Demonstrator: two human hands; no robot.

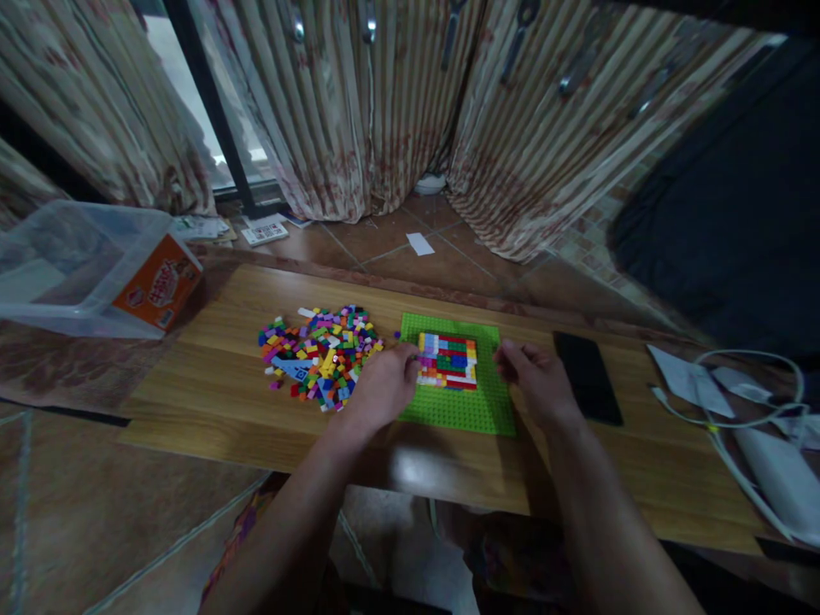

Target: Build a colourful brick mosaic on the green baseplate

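On the wooden bench lies a green studded baseplate (458, 418). A rectangular build of multicoloured toy bricks (448, 363) is on it, with red, white, yellow, blue and pink pieces. My left hand (388, 380) is at the baseplate's left edge, fingers curled closed beside the build; whatever they hold is hidden. Over the baseplate's right edge, my right hand (538, 380) has thumb and fingertips pinched together, apart from the build. Anything in that pinch is too small to make out. A pile of loose toy bricks (330, 354) spreads to the left of my left hand.
A black phone (588, 377) lies right of my right hand. Further right are a white cable (711, 423) and a white power strip or box (778, 478). A clear plastic bin (83, 316) with an orange label stands left. Striped curtains (397, 111) hang behind the bench.
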